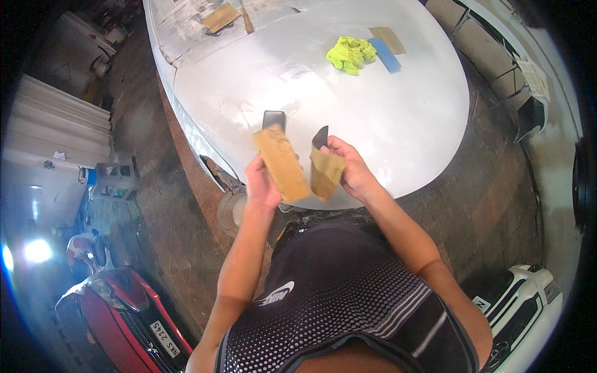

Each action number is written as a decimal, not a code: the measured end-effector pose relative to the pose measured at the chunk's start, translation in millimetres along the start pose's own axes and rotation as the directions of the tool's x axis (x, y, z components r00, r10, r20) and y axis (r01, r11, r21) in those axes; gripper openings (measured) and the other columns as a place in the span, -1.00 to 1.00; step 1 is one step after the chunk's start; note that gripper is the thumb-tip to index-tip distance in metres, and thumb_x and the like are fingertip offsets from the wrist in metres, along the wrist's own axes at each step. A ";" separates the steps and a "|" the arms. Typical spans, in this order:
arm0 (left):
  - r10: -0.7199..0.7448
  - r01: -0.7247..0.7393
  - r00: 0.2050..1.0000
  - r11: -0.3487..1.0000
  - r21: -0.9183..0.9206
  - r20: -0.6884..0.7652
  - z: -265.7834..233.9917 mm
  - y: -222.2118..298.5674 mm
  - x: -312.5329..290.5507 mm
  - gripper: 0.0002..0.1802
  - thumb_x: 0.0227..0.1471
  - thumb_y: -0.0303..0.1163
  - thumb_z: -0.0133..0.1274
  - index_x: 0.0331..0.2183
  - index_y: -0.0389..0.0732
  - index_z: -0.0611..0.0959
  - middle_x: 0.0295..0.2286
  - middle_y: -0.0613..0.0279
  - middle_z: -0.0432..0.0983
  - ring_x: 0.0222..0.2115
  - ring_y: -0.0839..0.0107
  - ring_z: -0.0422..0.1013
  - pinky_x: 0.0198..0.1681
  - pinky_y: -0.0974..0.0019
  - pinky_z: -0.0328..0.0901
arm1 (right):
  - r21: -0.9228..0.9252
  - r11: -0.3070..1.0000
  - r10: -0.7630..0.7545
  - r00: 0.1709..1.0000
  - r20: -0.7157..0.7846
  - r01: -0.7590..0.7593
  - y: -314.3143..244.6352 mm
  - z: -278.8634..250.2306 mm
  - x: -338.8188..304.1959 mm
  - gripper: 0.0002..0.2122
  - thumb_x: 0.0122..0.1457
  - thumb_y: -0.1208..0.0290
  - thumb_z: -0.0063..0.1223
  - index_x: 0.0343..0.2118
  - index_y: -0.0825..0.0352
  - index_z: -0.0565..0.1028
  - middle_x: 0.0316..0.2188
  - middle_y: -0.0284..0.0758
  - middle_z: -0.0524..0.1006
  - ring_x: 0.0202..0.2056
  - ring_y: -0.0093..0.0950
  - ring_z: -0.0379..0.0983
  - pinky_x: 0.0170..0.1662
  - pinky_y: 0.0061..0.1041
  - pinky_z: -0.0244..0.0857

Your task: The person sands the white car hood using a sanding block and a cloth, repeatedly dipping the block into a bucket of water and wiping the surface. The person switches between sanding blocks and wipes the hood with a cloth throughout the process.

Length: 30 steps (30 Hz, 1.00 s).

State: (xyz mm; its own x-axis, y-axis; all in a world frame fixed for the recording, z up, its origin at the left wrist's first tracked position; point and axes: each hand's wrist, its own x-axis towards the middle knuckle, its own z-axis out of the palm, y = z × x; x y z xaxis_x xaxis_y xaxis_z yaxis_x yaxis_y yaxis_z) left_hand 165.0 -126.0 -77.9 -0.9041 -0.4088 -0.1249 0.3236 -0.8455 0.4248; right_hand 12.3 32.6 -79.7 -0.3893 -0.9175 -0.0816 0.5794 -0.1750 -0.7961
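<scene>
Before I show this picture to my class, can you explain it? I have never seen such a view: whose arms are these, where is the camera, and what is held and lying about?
The camera sits on a person's head and looks down, so the arms rising from the lower edge are that person's own. Its wide lens bends straight edges near the rim.

The left hand holds a tan, dark-backed sheet that looks like sandpaper. The right hand holds a second, folded piece.

In front lies a large silver-grey car panel. On it rest a yellow-green cloth, a blue strip, a tan piece beside it and, farther back, another tan sheet. A red car stands at lower left.
</scene>
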 end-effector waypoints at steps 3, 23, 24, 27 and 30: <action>0.159 -0.141 0.984 0.971 0.194 -0.080 24.2 -29.5 3.6 -0.67 0.35 -0.30 -0.16 0.01 -0.28 0.52 -0.14 0.12 0.57 -0.16 0.34 0.52 -0.04 0.18 0.43 | 0.118 0.988 0.108 0.993 -0.039 -0.102 -1.3 16.6 2.8 -0.78 0.36 0.47 0.04 0.03 0.30 0.48 -0.09 -0.40 0.53 -0.05 -0.63 0.45 -0.01 -0.56 0.38; 0.662 -0.233 0.715 0.525 0.818 -0.222 26.3 -42.5 20.1 -0.78 0.41 -0.32 -0.08 -0.12 -0.29 0.42 -0.34 0.24 0.51 -0.36 0.59 0.41 -0.27 0.42 0.35 | 0.187 0.982 0.047 0.946 -0.320 0.014 6.2 5.7 -17.3 -0.68 0.40 0.29 0.05 0.00 0.49 0.53 -0.17 -0.26 0.63 -0.17 -0.52 0.58 -0.03 -0.47 0.49; 0.650 -0.253 0.734 0.530 0.809 -0.197 24.5 -36.0 19.9 -0.78 0.41 -0.31 -0.08 -0.12 -0.28 0.42 -0.35 0.26 0.51 -0.36 0.59 0.42 -0.29 0.42 0.36 | 0.188 0.982 0.057 0.949 -0.311 0.003 5.8 1.8 -17.0 -0.68 0.40 0.30 0.05 0.02 0.49 0.52 -0.15 -0.25 0.63 -0.14 -0.51 0.58 0.00 -0.44 0.50; 0.574 -0.275 0.810 0.559 0.783 -0.125 37.6 -18.9 13.2 -0.78 0.40 -0.29 -0.06 -0.11 -0.26 0.44 -0.37 0.29 0.53 -0.41 0.59 0.46 -0.35 0.43 0.40 | 0.180 0.984 0.068 0.918 -0.391 0.004 0.0 -0.4 -14.7 -0.65 0.41 0.30 0.02 0.10 0.48 0.47 -0.08 -0.26 0.60 -0.08 -0.50 0.55 0.01 -0.43 0.48; 0.397 -0.179 0.899 0.720 0.671 -0.186 61.4 -30.3 10.5 -0.78 0.40 -0.30 -0.06 -0.11 -0.27 0.46 -0.33 0.27 0.52 -0.36 0.61 0.41 -0.29 0.43 0.35 | 0.249 0.968 0.113 0.931 -0.346 -0.025 -1.1 -5.1 -13.8 -0.63 0.42 0.33 -0.01 0.16 0.47 0.42 -0.03 -0.27 0.58 -0.05 -0.50 0.52 0.03 -0.43 0.46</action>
State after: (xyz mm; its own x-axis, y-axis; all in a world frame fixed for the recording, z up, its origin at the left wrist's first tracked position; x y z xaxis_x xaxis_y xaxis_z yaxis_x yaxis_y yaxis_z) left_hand 128.6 -83.5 -37.0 -0.6324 -0.7668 -0.1103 0.2078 -0.3050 0.9294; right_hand 13.3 47.3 -80.7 -0.5446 -0.7509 -0.3736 0.7490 -0.2349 -0.6195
